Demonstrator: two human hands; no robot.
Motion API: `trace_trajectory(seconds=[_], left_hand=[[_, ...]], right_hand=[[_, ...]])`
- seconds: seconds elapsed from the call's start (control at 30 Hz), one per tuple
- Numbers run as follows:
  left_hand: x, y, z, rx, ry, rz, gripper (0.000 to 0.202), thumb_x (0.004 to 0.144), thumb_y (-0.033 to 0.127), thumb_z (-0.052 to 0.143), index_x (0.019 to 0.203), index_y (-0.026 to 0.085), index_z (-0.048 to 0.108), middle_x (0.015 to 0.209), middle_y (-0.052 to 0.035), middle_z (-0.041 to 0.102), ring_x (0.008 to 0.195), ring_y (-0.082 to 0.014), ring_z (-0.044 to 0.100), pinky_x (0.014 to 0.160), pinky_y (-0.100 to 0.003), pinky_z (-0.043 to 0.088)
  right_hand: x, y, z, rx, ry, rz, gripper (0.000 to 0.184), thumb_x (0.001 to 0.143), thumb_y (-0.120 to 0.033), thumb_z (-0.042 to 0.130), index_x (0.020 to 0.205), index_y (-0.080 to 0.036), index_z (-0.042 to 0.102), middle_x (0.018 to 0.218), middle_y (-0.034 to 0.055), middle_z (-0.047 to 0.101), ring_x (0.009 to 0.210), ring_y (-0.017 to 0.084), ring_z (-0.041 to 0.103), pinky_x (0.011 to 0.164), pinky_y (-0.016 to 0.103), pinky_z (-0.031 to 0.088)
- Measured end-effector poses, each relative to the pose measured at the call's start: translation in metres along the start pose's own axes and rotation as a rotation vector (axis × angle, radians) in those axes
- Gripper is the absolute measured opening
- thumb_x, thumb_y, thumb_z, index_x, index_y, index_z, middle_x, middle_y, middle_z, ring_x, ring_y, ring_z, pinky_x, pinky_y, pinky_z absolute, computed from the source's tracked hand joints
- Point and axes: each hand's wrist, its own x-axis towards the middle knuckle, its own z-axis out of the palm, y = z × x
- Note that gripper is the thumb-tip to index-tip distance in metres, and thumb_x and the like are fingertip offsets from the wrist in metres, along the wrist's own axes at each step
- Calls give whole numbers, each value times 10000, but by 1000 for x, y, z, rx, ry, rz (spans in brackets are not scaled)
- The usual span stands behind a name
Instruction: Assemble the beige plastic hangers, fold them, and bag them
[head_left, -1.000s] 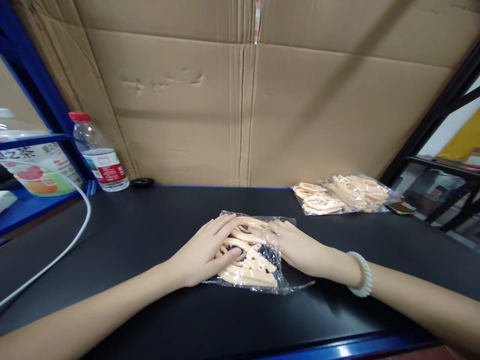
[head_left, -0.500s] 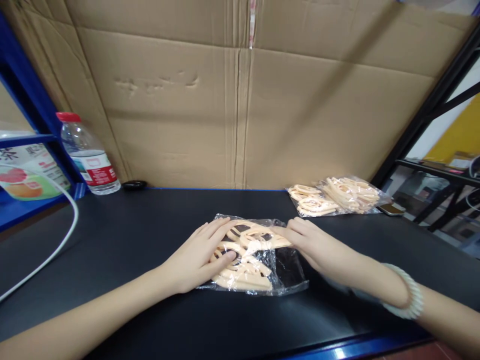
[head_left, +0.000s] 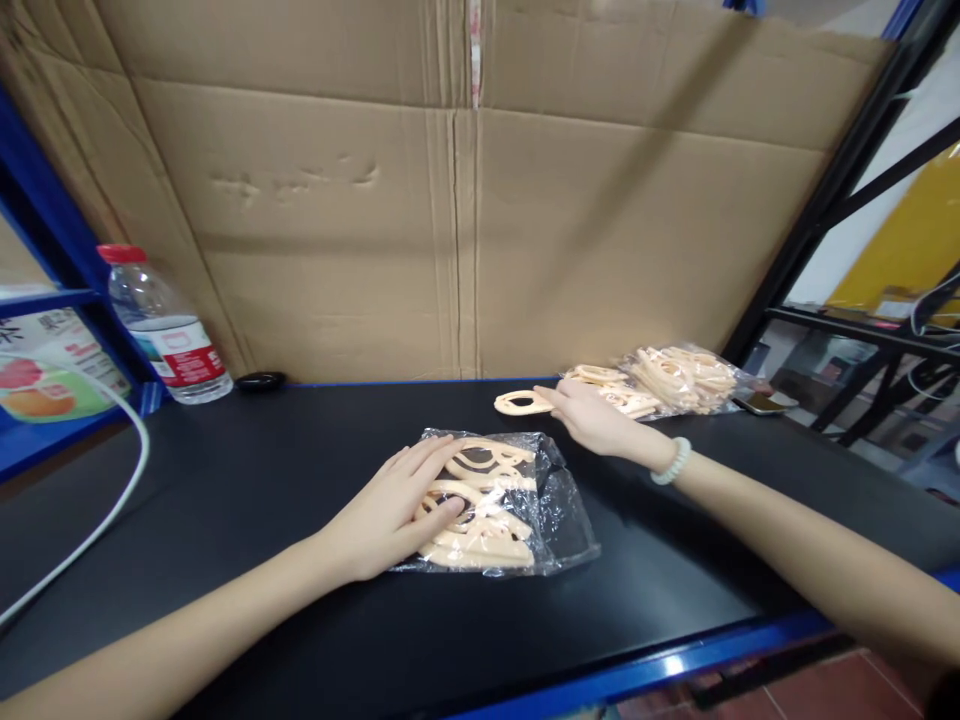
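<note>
A clear plastic bag (head_left: 564,520) lies on the black table, holding several flat beige pieces (head_left: 480,552) with curved, cut-out shapes. Spread flat over the bag's left side is my left hand (head_left: 386,515), fingers extended, hiding part of the contents. My right hand (head_left: 592,412) is beyond the bag's far right corner, its fingers closed on a flat beige piece with an oval ring end (head_left: 504,405). The ring points left, out of the bag; the rest is hidden by the fingers. Just behind that hand are more bagged beige pieces (head_left: 675,378).
A red-capped water bottle (head_left: 184,350) stands at the back left near a small black object (head_left: 260,381). A white cable (head_left: 139,470) curves along the left. Cardboard (head_left: 337,230) walls the back. A phone-like object (head_left: 761,403) lies at the right rear.
My right hand has left the bag's right edge and moved away toward the back, now with a ring-ended beige piece in it. The left hand stays on the bag. The view has shifted slightly.
</note>
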Motion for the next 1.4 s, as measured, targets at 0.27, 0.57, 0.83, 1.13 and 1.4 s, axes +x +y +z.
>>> trace_trajectory(seconds=[0.27, 0.57, 0.83, 1.13, 1.4], left_hand=[[2, 3, -1, -18, -28, -25, 558, 983, 479, 384, 1469, 219, 296, 1519, -122, 387, 1390, -314, 348, 1132, -514, 308], [4, 4, 0, -63, -17, -44, 529, 995, 433, 375, 1468, 211, 289, 1530, -103, 374, 1395, -281, 346, 1150, -476, 297], [4, 6, 2, 7, -18, -54, 517, 999, 432, 354, 1458, 198, 306, 1505, -118, 407, 1376, -287, 372, 1130, -490, 319], [4, 8, 2, -8, -5, -54, 508, 996, 422, 362, 1446, 189, 330, 1493, -120, 421, 1372, -290, 375, 1123, -484, 326], [5, 9, 0, -58, 22, -62, 494, 1001, 394, 363, 1455, 202, 322, 1485, -103, 438, 1353, -274, 406, 1125, -462, 337]], right_hand=[[-14, -27, -21, 215, 100, -82, 460, 780, -28, 429, 1201, -126, 585, 1115, 126, 615, 1035, 246, 535, 914, 427, 452], [-37, -73, -44, 309, -193, -321, 236, 936, -127, 463, 900, -178, 690, 858, 62, 671, 877, 218, 566, 817, 353, 445], [-38, -99, -24, 472, -200, -41, 307, 839, -313, 703, 614, -167, 553, 598, -33, 531, 545, 102, 447, 531, 233, 322], [-37, -107, -10, 428, -151, 12, 147, 793, -297, 715, 776, -165, 653, 744, 25, 628, 669, 152, 544, 601, 250, 370], [-34, -100, -14, 845, -171, 262, 128, 794, -220, 608, 845, -144, 698, 557, -35, 534, 501, 102, 477, 475, 213, 354]])
